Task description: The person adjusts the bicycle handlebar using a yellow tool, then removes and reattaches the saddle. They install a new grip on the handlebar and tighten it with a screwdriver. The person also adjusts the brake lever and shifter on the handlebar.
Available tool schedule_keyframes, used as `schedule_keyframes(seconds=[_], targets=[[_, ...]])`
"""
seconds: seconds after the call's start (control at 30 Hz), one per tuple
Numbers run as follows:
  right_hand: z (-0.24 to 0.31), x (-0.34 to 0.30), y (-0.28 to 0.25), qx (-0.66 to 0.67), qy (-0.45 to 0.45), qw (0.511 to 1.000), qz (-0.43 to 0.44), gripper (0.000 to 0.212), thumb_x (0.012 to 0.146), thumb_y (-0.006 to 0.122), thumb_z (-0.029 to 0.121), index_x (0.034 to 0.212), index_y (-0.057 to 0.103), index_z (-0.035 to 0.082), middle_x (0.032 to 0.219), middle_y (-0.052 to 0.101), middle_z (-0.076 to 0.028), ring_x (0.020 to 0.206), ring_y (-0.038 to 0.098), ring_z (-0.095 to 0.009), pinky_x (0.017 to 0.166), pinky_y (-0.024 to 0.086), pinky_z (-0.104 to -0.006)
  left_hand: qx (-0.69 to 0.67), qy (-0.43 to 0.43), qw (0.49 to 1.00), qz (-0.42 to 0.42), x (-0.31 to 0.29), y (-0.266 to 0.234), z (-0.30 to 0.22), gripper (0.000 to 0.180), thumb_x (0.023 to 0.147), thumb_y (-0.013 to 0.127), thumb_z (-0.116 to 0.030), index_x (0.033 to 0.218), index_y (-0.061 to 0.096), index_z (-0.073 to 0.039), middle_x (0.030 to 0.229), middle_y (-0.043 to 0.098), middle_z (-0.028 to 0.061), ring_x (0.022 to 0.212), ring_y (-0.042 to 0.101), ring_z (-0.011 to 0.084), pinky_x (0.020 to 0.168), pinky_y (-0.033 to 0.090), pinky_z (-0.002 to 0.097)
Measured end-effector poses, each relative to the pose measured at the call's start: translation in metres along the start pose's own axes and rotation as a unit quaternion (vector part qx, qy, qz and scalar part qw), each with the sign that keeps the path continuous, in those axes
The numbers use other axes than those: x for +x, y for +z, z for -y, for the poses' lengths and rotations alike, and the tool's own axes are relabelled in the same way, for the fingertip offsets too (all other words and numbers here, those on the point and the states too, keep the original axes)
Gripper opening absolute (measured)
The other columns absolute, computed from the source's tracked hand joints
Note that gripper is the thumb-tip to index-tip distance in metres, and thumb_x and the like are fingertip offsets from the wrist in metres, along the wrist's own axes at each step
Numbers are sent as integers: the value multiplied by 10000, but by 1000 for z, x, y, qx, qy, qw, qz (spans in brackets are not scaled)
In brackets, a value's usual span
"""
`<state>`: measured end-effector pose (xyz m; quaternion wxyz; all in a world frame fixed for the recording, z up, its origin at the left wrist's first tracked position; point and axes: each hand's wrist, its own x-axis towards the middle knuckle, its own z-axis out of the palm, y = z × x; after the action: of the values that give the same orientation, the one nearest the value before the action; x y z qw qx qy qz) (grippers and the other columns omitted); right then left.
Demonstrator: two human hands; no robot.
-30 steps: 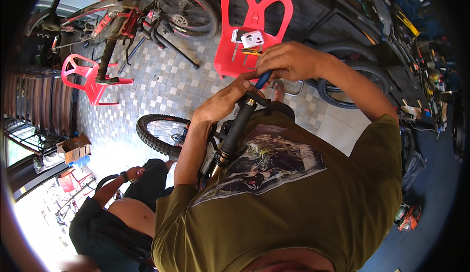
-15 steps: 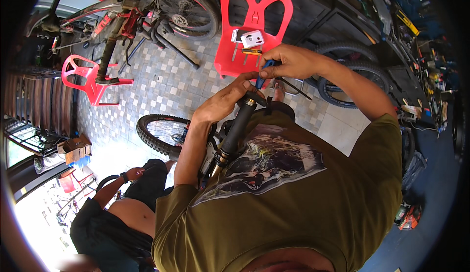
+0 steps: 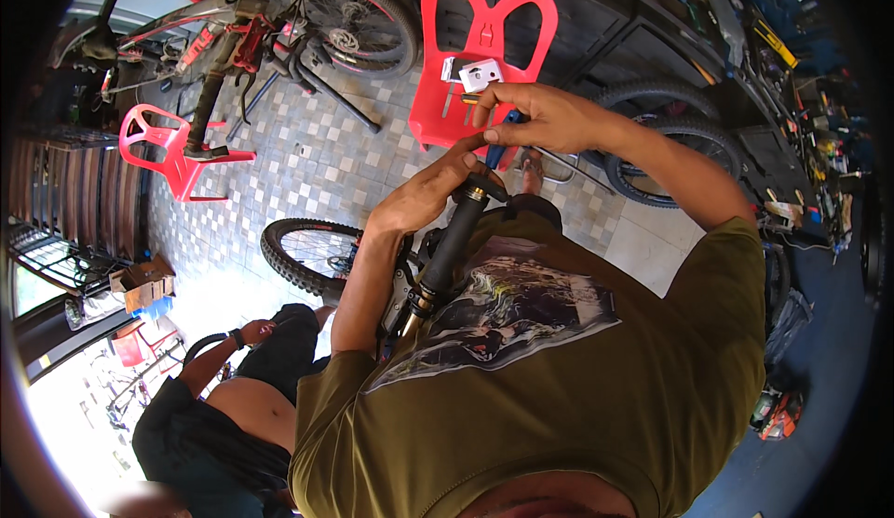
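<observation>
A black handlebar grip (image 3: 447,248) with gold-coloured rings slants up in front of my shirt. My left hand (image 3: 419,187) is beside its far end, its fingers bent close together over the tip. What they pinch there is hidden. My right hand (image 3: 535,119) reaches in from the right and holds a blue-handled tool (image 3: 494,156) behind its thumb. Its index finger is lifted and curved, and its thumb meets the left fingertips. A flat dark piece (image 3: 489,185) lies across the bar end, just under the left thumb.
Beyond my hands stands a red plastic chair (image 3: 438,113) with a white box (image 3: 480,75) on it. A bicycle (image 3: 233,38) is at the upper left, and a smaller red chair (image 3: 158,136) below it. Another person (image 3: 233,397) sits at lower left. Tyres (image 3: 684,159) lie to the right.
My right index finger has lifted and stretched away from the blue-handled tool. The dark shaft that stuck out to the right beneath my right hand no longer shows the same way. My left hand has barely moved.
</observation>
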<state>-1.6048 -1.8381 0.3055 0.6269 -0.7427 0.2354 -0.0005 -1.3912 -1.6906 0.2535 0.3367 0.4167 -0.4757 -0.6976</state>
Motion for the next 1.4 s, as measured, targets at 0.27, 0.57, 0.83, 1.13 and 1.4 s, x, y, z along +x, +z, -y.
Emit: schedule_keyframes(seconds=[0.27, 0.57, 0.83, 1.13, 1.4], targets=[[-23, -9, -24, 69, -26, 991, 108, 304, 1060, 563, 123, 1336, 604, 5, 1206, 628, -61, 1095, 612, -136, 919, 497, -297, 2, 10, 1000, 2, 4, -2, 0, 775, 1096, 339, -589, 1580, 301, 15, 1126, 718, 167, 1141, 629, 235, 1041, 393, 377], [-26, -13, -35, 109, -62, 978, 168, 458, 861, 567, -89, 1300, 685, -33, 1334, 590, -94, 1273, 556, -187, 1062, 448, -329, -10, 27, 999, 15, 7, -6, 3, 738, 1100, 322, -584, 1591, 318, -33, 1117, 719, 163, 1123, 627, 223, 1026, 400, 364], [-8, -14, -38, 114, -11, 982, 147, 515, 787, 621, -145, 1261, 741, 18, 1336, 608, -84, 1217, 593, -170, 963, 513, -316, 27, 9, 999, 27, 4, -4, -14, 773, 1116, 270, -588, 1593, 293, 20, 1180, 724, 107, 1193, 609, 192, 1092, 391, 353], [-17, -11, -24, -343, -333, 878, -17, 545, 767, 751, -36, 1252, 779, 212, 1298, 679, -78, 1100, 693, -284, 890, 589, -379, 4, 11, 1000, 22, 5, -5, -8, 720, 1126, 291, -553, 1587, 330, -1, 1173, 721, 112, 1187, 616, 190, 1076, 407, 343], [-15, -14, -18, -398, -392, 826, -80, 422, 799, 774, 60, 1201, 791, 189, 1207, 701, -54, 1054, 705, -275, 872, 596, -399, -5, 8, 1000, 27, 2, -4, -15, 698, 1127, 305, -539, 1593, 333, -20, 1158, 714, 137, 1168, 628, 195, 1062, 419, 343]])
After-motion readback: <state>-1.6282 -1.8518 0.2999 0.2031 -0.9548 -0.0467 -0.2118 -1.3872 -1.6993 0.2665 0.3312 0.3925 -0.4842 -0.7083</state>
